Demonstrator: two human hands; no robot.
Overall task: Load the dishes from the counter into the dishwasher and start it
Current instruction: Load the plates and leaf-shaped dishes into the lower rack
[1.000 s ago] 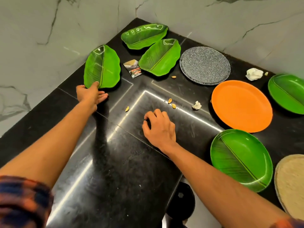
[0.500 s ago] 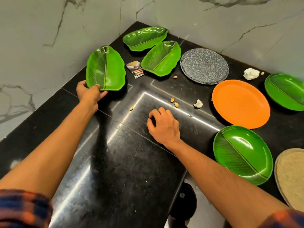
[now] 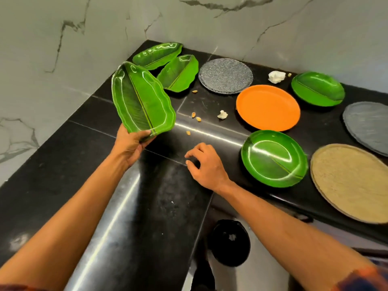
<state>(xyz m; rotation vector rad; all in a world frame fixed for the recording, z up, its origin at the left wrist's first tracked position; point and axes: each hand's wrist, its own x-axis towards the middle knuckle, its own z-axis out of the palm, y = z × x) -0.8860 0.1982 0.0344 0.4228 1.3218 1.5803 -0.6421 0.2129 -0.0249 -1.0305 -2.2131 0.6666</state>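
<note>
At the bottom centre of the frame a round black object (image 3: 230,242) sits below the edge of the black surface (image 3: 117,206). Just above mid-frame the right hand (image 3: 204,164) rests on the surface with its fingers loosely curled and nothing visible in its grip. To its left the left hand (image 3: 131,147) grips the near end of a green leaf-shaped plate (image 3: 140,99), thumb on top and fingers underneath, holding it tilted above the surface. At the right edge lies a tan round plate (image 3: 352,181), with a round green plate (image 3: 273,158) just beside it. Farther up lie an orange plate (image 3: 267,108) and, at the right edge, a dark grey plate (image 3: 369,127). A few nut shells (image 3: 196,117) and a white scrap (image 3: 222,114) lie left of the orange plate. Toward the marble wall (image 3: 63,59) sit another green plate (image 3: 318,89), a crumpled tissue (image 3: 276,77), a speckled grey plate (image 3: 225,76), and two more leaf plates (image 3: 179,73) in the corner.
</note>
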